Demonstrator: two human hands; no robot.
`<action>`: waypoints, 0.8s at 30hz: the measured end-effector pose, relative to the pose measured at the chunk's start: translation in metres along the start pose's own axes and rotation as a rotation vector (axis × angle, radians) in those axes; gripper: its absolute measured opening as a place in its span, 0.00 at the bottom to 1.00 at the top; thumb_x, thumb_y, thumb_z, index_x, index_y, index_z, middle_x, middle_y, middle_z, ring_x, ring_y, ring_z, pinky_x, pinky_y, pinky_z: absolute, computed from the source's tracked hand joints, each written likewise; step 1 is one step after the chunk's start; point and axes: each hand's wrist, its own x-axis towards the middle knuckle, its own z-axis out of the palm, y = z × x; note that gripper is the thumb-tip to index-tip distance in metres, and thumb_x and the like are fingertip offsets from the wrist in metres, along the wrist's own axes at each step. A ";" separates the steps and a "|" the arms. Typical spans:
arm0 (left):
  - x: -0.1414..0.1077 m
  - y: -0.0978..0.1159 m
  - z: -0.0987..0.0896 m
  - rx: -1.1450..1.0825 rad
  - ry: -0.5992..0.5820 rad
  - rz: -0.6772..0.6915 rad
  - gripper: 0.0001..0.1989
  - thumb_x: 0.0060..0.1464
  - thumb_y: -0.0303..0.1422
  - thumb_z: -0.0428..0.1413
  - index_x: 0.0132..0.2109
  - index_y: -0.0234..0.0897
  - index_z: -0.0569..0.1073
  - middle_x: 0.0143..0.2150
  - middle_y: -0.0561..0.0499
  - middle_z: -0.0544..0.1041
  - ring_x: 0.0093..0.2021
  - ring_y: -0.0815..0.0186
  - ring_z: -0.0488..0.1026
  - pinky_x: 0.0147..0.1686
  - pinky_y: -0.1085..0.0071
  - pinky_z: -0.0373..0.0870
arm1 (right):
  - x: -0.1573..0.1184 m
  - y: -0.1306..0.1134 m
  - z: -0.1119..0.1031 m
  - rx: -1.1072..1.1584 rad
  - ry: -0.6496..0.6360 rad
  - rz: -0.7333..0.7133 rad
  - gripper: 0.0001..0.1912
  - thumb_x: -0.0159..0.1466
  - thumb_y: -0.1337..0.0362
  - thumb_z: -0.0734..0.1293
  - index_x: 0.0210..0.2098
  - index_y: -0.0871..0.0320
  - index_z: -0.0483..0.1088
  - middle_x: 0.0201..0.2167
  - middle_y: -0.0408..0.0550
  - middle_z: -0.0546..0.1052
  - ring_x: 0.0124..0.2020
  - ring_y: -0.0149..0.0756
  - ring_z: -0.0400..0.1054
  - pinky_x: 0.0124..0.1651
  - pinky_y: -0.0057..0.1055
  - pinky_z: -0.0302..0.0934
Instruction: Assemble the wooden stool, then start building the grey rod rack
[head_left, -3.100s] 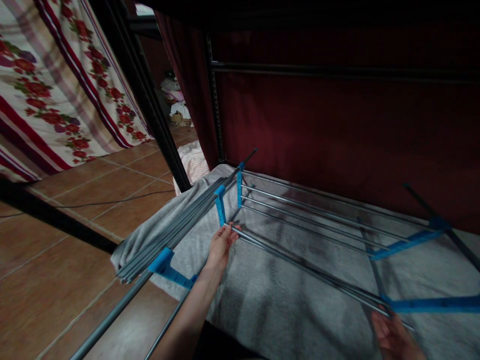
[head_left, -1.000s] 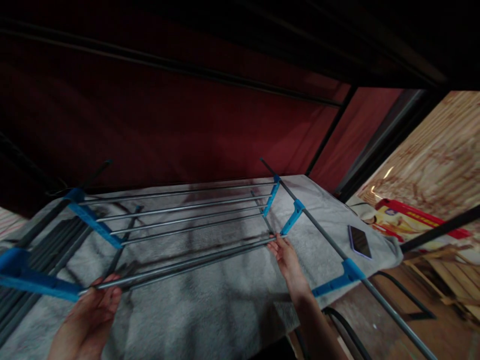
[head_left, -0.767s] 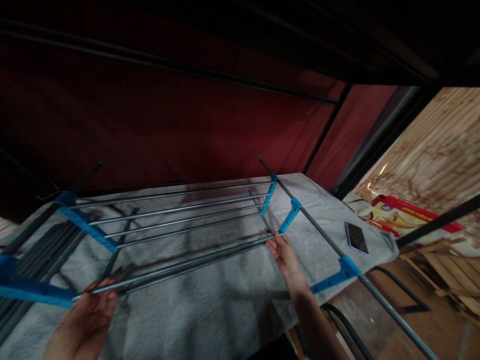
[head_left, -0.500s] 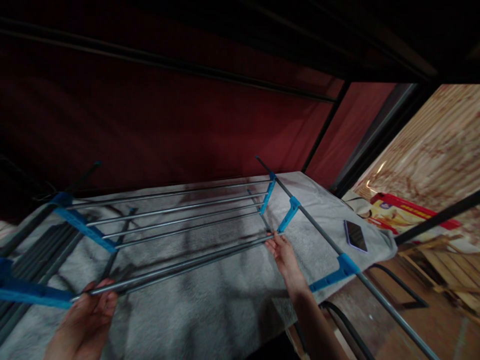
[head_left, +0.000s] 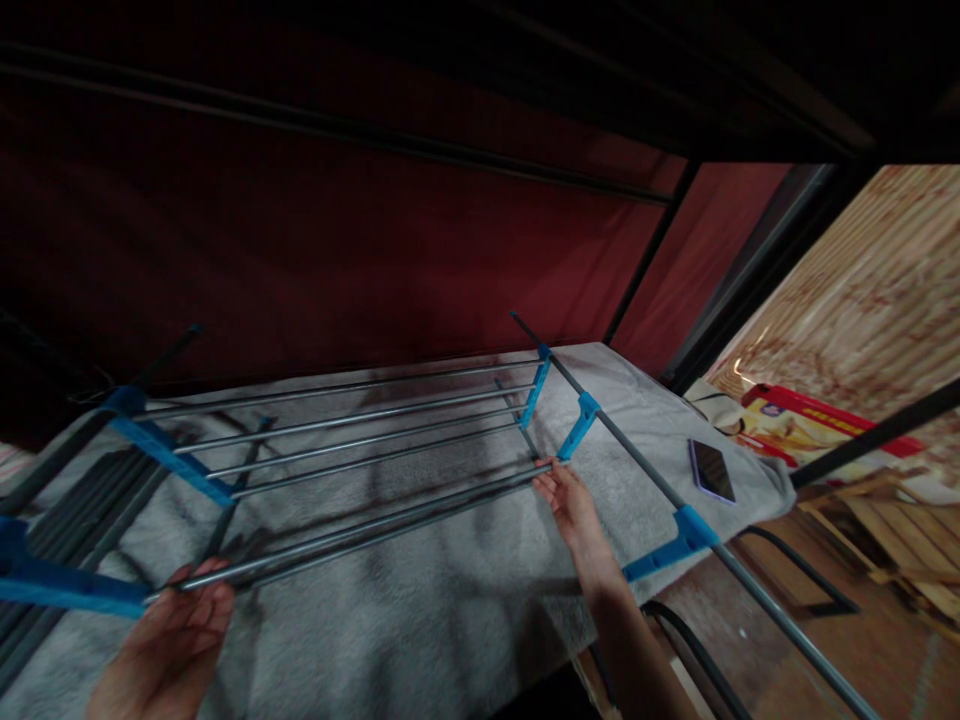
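Note:
A rack frame of grey metal tubes and blue plastic brackets lies on a grey blanket [head_left: 420, 600]. My left hand [head_left: 176, 630] closes round the near end of a metal tube [head_left: 360, 528], beside the left blue bracket [head_left: 75, 590]. Farther right, my right hand [head_left: 568, 495] pinches the same tube's other end, close to another blue bracket [head_left: 579, 428]. A second tube runs just beneath it. Beyond the hands, several tubes [head_left: 360, 412] span between a left bracket [head_left: 169, 452] and a right bracket [head_left: 535, 388]. The fingers partly hide both tube ends.
Several loose tubes [head_left: 90, 510] lie at the left. A phone [head_left: 711, 470] rests on the blanket at the right. A long side pole [head_left: 645, 460] runs along the rack's right side. Dark bed-frame bars [head_left: 652, 250] and a red wall [head_left: 375, 250] enclose the back.
My right hand and the tube's right end have risen very slightly. My left hand keeps its hold in nearly the same place.

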 end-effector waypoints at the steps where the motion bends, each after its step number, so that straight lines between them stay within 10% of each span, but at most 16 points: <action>1: 0.002 -0.001 -0.001 -0.022 -0.019 0.023 0.13 0.43 0.17 0.51 0.33 0.36 0.75 0.32 0.56 0.80 0.29 0.71 0.77 0.32 0.78 0.76 | 0.000 -0.001 0.001 0.002 -0.005 -0.003 0.07 0.54 0.64 0.74 0.33 0.57 0.74 0.34 0.44 0.79 0.32 0.31 0.74 0.40 0.29 0.71; 24: -0.036 0.000 0.025 -0.162 0.070 -0.026 0.12 0.61 0.27 0.48 0.35 0.38 0.76 0.33 0.52 0.78 0.32 0.69 0.75 0.29 0.74 0.77 | 0.004 0.009 -0.014 -0.003 0.068 0.036 0.06 0.59 0.63 0.69 0.36 0.58 0.73 0.35 0.49 0.80 0.35 0.35 0.75 0.43 0.33 0.71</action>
